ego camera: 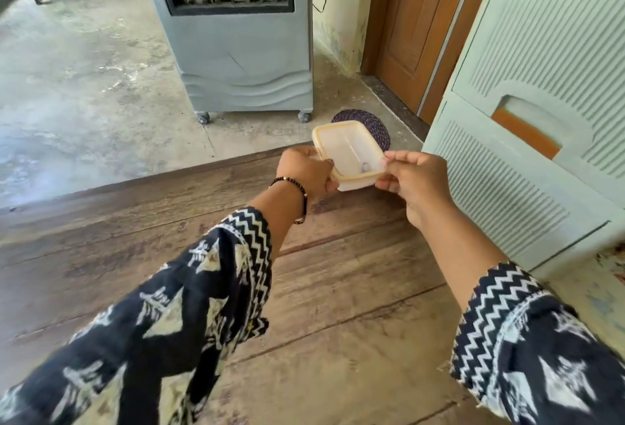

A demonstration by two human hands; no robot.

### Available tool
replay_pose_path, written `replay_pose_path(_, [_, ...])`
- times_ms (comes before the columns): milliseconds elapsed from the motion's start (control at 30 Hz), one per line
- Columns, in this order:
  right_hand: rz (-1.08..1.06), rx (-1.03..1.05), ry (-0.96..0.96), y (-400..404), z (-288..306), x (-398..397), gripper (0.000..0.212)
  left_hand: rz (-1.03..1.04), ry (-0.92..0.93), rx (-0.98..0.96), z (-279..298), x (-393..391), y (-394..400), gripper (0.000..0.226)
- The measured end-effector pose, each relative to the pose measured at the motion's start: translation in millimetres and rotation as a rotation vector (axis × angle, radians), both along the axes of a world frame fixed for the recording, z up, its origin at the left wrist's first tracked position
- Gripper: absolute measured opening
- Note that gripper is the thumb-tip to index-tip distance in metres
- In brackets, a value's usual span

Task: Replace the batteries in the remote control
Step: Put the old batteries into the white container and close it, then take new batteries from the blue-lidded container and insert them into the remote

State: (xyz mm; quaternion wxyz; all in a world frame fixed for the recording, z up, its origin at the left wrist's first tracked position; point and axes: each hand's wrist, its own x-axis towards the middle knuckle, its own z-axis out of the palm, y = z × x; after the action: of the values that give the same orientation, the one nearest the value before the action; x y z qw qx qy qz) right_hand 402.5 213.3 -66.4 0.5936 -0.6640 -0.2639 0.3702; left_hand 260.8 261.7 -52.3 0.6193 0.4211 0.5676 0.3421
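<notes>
Above the wooden table (304, 289), the left hand (306, 172) and right hand (414, 181) grip opposite ends of a plastic container (348, 154) holding something small and indistinct, likely fetching batteries; the remote is out of view, so finding it comes next.

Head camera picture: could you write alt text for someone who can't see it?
Two hands hold a small, whitish plastic container above a wooden surface, the left hand and the right hand gripping opposite ends. A grey air cooler stands on the concrete floor beyond.
</notes>
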Motion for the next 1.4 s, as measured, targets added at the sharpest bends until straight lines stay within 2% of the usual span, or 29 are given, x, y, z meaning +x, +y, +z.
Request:
replay_pose_path(200, [0.028, 0.020, 0.046, 9.1, 1.4, 6.8, 0.017, 0.001, 0.033, 0.031, 1.0, 4.1, 6.5, 0.027])
replay_pose_path(467, [0.026, -0.001, 0.054, 11.3, 5.3, 0.3, 0.012, 0.026, 0.036, 0.025, 3.7, 4.6, 8.1, 0.037])
replay_pose_path(500, [0.023, -0.002, 0.061, 10.9, 5.8, -1.3, 0.011, 0.030, 0.035, 0.026, 4.0, 4.2, 7.3, 0.034])
replay_pose_path(567, [0.013, -0.009, 0.090, 8.8, 7.2, -4.9, 0.006, 0.043, 0.023, 0.026, 5.2, 3.3, 5.5, 0.008])
replay_pose_path(667, [-0.035, -0.012, 0.136, 1.7, 7.7, -8.0, 0.002, 0.067, 0.068, 0.023, 3.9, -2.9, -3.7, 0.022])
replay_pose_path(733, [-0.074, -0.015, 0.134, -9.1, 6.8, -10.7, 0.010, 0.042, 0.139, 0.085, 4.2, -12.1, -14.1, 0.024])
replay_pose_path(900, [-0.066, 0.004, 0.069, -57.4, 12.4, -40.6, 0.017, 0.150, 0.079, 0.104, 16.3, -37.9, -68.6, 0.022])
replay_pose_path(1067, [0.091, 0.049, 0.089, -123.2, 27.6, -94.1, 0.024, 0.214, -0.020, 0.136, 32.6, -74.4, -137.2, 0.016])
replay_pose_path(1400, [0.359, -0.053, 0.127, -235.6, 44.7, -212.4, 0.022, 0.334, -0.100, 0.193, 45.2, -198.8, -274.0, 0.016])
